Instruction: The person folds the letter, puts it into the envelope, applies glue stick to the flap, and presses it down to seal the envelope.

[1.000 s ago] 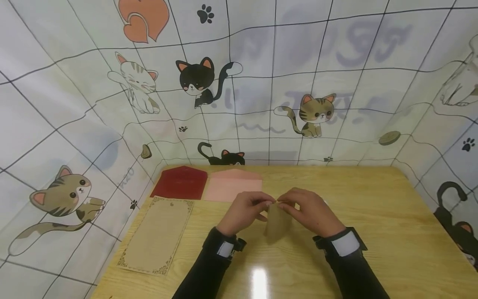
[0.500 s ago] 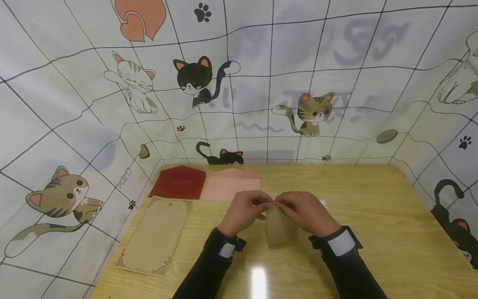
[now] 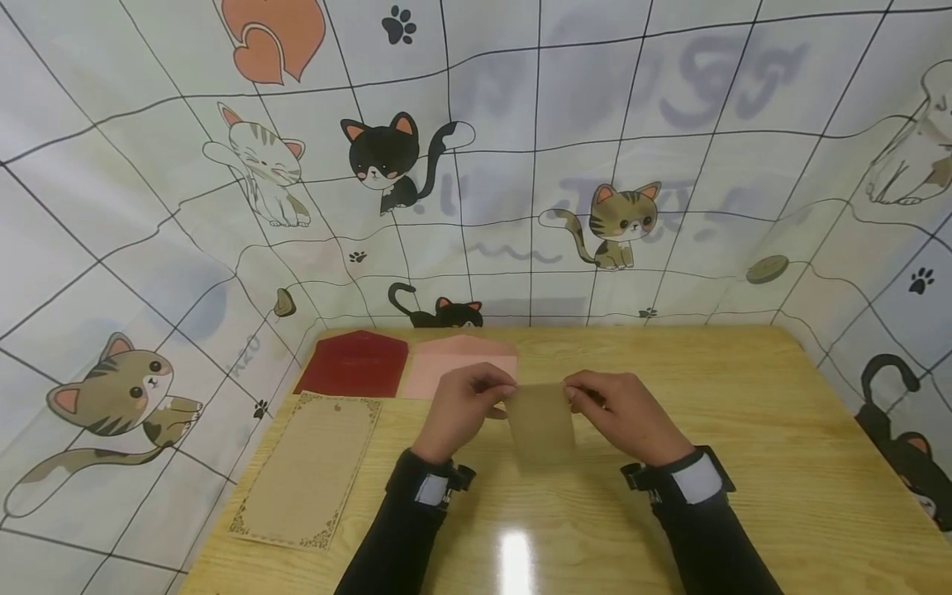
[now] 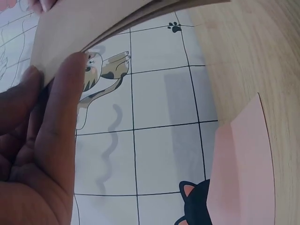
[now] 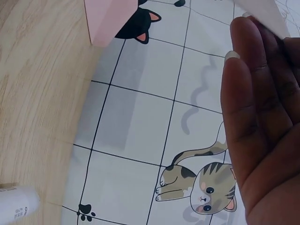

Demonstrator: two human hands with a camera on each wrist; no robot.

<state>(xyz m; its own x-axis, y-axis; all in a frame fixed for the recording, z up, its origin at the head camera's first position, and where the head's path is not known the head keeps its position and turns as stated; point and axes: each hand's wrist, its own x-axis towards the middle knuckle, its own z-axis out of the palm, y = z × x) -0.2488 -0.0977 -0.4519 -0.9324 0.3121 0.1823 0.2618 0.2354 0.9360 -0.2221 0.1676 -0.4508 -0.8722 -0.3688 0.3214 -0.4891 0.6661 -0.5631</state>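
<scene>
A folded sheet of brown paper (image 3: 543, 426) hangs upright between both hands, above the table. My left hand (image 3: 459, 411) pinches its upper left corner between thumb and fingers. At the upper right corner my right hand (image 3: 630, 415) pinches it the same way. Several layers show along the edge of the folded paper (image 4: 112, 18) in the left wrist view. In the right wrist view only a pale corner of the paper (image 5: 265, 14) shows beside the fingers, and the right thumb is hidden.
A brown sheet with an ornate border (image 3: 307, 471) lies at the left of the wooden table (image 3: 744, 512). Behind it lie a dark red envelope (image 3: 353, 365) and a pink envelope (image 3: 446, 364). The right wrist view shows a white tube (image 5: 18, 204) on the table. A cat-print cloth (image 3: 513, 248) encloses the table.
My hands have moved apart, from meeting at the paper's top edge to one at each upper corner. The paper has shifted slightly left and up and now faces me broadly.
</scene>
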